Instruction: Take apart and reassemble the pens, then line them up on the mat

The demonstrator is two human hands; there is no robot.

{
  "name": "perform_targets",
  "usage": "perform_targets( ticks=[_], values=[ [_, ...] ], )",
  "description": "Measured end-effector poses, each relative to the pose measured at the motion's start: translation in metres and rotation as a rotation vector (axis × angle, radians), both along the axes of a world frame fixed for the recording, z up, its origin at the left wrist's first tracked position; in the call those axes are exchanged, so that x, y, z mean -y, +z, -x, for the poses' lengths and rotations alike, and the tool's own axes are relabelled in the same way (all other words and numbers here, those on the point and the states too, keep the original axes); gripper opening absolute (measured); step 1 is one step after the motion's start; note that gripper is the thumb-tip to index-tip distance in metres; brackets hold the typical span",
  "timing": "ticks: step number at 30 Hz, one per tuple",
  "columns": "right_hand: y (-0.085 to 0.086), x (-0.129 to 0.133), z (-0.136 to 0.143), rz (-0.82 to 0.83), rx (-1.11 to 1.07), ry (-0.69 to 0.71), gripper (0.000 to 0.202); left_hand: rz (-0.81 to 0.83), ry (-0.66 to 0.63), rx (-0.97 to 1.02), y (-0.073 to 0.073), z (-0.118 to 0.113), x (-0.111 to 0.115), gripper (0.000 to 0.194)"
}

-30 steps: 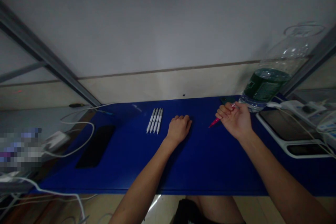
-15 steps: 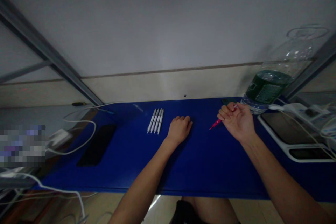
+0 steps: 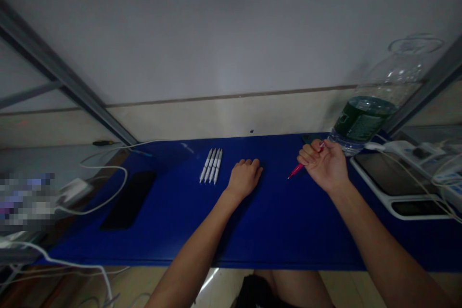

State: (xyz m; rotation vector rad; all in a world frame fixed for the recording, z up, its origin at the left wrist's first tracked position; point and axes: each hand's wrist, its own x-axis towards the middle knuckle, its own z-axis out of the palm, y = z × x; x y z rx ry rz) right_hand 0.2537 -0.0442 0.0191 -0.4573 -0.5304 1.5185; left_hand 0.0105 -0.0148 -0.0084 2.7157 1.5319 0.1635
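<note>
Clock directions are as the person sees them, with twelve o'clock toward the wall. On the blue bench [image 3: 281,221], the left hand [image 3: 244,176] rests with its back upward. Its fingers bend downward and their ends are hidden, so I cannot tell how far they are open, or whether they cover something.

The right hand [image 3: 323,163], at three o'clock from the left one, has the palm turned upward. Its fingers are curled closed around a red pen [image 3: 296,170], whose tip comes out toward eight o'clock.

Four white pens [image 3: 211,166] lie in a row just beside the left hand, between nine and ten o'clock. Farther, about eight o'clock from these pens, is a flat black object [image 3: 130,199]. From the right hand, a large bottle [image 3: 364,120] with green label stands at two o'clock, and a white device [image 3: 393,178] with dark plate lies at three o'clock.
</note>
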Motion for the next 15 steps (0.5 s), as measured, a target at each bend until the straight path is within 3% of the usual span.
perform_targets(
  ticks=[15],
  values=[
    [-0.0018,-0.0022,-0.0024,0.029,-0.033,0.085,0.036,-0.003,-0.007,0.008,-0.0038,0.0012,-0.0036,0.029]
  ],
)
